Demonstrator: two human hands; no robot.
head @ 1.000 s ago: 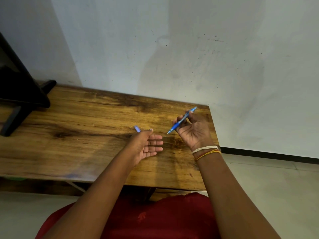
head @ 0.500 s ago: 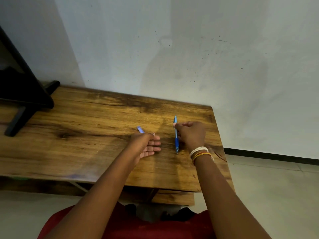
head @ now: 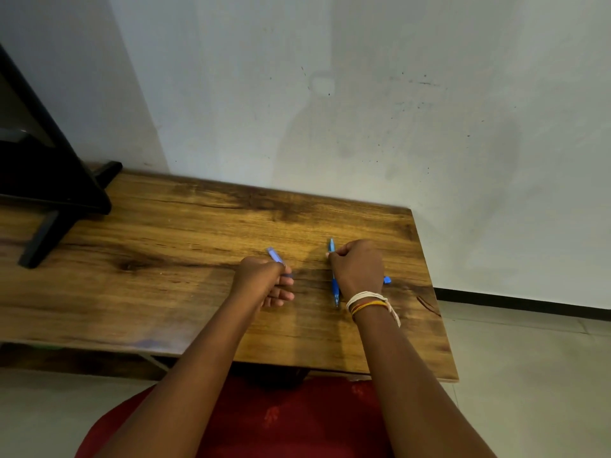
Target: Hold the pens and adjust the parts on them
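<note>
A blue pen (head: 333,276) is pinched near its top by the curled fingers of the right hand (head: 357,267), lying lengthwise on the table (head: 165,246), tip toward the near edge. Just left of the pen, a small pale blue piece (head: 275,254) is held by the left hand (head: 261,279), thumb and fingers closed around it. Another blue bit (head: 387,280) is seen just right of the pen, behind the right hand. A black stand (head: 49,200) is set far left of the pen.
</note>
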